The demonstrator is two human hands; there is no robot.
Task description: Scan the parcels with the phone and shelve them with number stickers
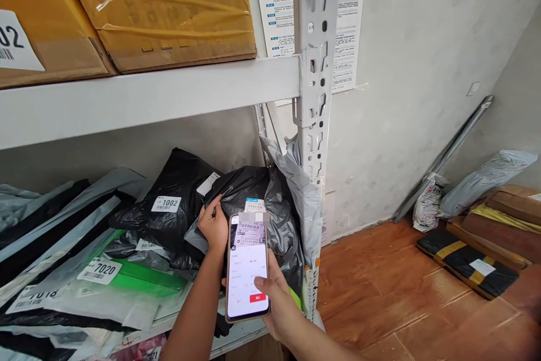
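My right hand [276, 293] is wrapped round a smartphone [240, 288], thumb over the lower part of its lit screen. A camera picture of a label fills the top of the screen, with a red button near the bottom. Behind the phone lies a black plastic parcel [240, 183] with a white and blue label [255, 204], partly covered by the phone. My left hand [213, 226] is closed on the left edge of this parcel. Just left of it rests another black parcel [169, 181] bearing a sticker marked 1002 [167, 204].
A green parcel [143, 279] marked 7020 and several grey bags share the lower shelf. Taped cardboard boxes [169, 17] stand on the upper shelf [169, 102]. A perforated metal post [313, 68] rises at the shelf's right end. On the floor at right lies a flat black package [460, 259].
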